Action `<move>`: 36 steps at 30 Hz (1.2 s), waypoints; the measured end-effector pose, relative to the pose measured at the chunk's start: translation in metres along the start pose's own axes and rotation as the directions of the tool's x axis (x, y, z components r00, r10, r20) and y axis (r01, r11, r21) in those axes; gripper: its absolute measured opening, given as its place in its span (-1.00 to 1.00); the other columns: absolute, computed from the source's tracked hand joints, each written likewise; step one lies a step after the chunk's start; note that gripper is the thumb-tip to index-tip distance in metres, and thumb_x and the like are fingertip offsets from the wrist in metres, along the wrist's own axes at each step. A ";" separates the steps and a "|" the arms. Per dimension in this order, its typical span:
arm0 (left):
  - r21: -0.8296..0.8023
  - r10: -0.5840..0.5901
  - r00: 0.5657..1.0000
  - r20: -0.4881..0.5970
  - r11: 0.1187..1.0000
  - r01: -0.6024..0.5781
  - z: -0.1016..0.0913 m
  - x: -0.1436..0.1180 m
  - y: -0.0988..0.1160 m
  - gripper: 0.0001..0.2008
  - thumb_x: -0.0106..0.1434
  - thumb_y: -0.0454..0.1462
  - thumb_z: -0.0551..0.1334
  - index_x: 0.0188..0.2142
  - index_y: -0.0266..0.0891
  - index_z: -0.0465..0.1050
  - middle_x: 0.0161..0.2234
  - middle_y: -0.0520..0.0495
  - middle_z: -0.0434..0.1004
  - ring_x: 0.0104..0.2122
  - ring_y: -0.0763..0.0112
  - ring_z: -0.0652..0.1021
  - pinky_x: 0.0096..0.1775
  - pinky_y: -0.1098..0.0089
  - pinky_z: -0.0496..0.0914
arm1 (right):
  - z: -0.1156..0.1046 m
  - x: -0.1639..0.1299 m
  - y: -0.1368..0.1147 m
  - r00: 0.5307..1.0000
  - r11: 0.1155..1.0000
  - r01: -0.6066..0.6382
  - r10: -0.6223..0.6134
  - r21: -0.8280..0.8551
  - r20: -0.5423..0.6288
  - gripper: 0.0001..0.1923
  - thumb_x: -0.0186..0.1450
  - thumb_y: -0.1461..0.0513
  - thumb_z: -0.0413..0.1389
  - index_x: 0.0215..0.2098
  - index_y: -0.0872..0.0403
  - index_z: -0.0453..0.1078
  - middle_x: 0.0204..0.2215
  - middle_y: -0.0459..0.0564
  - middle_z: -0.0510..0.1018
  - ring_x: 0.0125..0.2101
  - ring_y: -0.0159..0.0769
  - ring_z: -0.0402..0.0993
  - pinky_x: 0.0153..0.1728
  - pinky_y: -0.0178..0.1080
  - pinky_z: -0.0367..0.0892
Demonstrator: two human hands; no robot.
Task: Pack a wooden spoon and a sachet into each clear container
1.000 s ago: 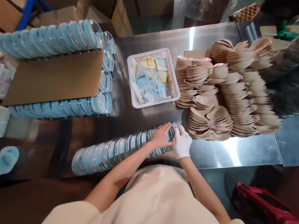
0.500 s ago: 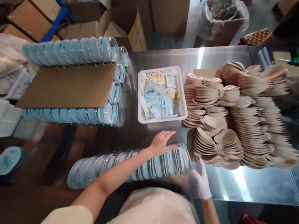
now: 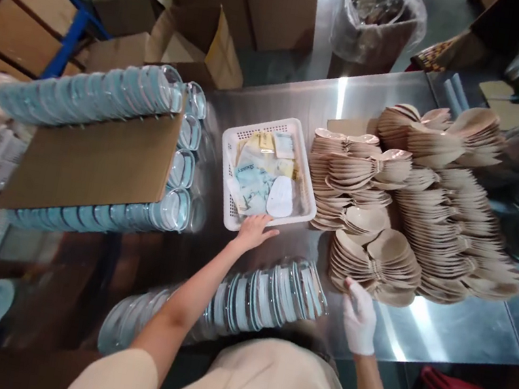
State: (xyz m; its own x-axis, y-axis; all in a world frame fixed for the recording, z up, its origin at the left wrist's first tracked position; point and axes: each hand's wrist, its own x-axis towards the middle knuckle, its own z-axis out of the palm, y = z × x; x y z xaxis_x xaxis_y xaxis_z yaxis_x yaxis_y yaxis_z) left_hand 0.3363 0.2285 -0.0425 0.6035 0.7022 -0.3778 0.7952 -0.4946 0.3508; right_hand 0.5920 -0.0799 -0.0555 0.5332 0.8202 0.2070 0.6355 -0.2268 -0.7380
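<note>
Left hand [image 3: 253,230], fingers spread and holding nothing, resting at the near rim of the white basket [image 3: 307,192] of sachets [image 3: 254,180] at centre frame, sachet print too blurred to read. Gloved right hand [image 3: 361,314], lower right of centre, loosely open against the nearest stack of tan spoon-like pieces [image 3: 378,261], grip hidden from view. Row of clear lids [image 3: 267,292] lying on its side between both hands, its left end smeared by blur, on the steel table [image 3: 446,325].
</note>
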 end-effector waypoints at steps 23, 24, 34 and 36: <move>-0.275 -0.198 0.917 -0.347 0.956 0.102 -0.013 0.014 0.007 -0.76 0.45 -0.20 0.24 -0.04 -0.18 0.69 0.04 -0.20 0.70 0.11 0.13 0.61 0.18 0.16 0.43 | -0.029 0.053 0.034 0.996 0.988 -0.050 0.040 -0.148 -0.074 -0.61 0.39 0.13 0.06 0.03 0.13 0.60 0.04 0.26 0.68 0.08 0.00 0.63 0.19 0.09 0.48; -0.324 -0.162 0.902 -0.399 0.946 0.027 -0.012 0.007 0.004 -0.77 0.44 -0.21 0.25 -0.08 -0.19 0.69 0.00 -0.20 0.71 0.08 0.15 0.63 0.17 0.17 0.46 | -0.031 0.050 0.035 0.995 0.989 -0.058 0.047 -0.136 -0.086 -0.61 0.39 0.13 0.06 0.04 0.13 0.59 0.04 0.26 0.68 0.07 0.00 0.63 0.20 0.09 0.48; -0.602 -0.368 0.578 -0.728 0.747 -0.283 -0.008 -0.088 0.011 -0.64 0.42 0.02 0.28 -0.31 -0.19 0.63 -0.24 -0.15 0.74 -0.19 0.19 0.72 -0.09 0.18 0.61 | -0.033 0.055 0.016 0.997 0.998 0.032 -0.036 -0.061 -0.065 -0.58 0.40 0.04 0.11 0.05 0.10 0.59 0.00 0.26 0.68 0.04 0.09 0.63 0.19 0.19 0.46; -0.427 -0.226 0.459 -0.859 0.812 -0.398 -0.015 -0.114 0.014 -0.65 0.43 0.00 0.29 -0.39 -0.13 0.61 -0.20 -0.11 0.75 -0.09 0.20 0.71 -0.02 0.13 0.60 | -0.027 0.053 -0.007 0.999 1.000 0.001 0.000 0.018 -0.052 -0.56 0.41 0.02 0.12 0.10 0.08 0.58 0.04 0.24 0.66 0.08 0.08 0.60 0.21 0.19 0.45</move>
State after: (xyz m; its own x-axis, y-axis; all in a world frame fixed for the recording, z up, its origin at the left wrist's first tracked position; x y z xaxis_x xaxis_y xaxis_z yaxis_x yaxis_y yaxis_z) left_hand 0.2776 0.1491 0.0189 0.0461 0.8743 0.4831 0.3799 -0.4626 0.8010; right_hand 0.6310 -0.0487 -0.0224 0.5619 0.7915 0.2402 0.6257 -0.2168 -0.7493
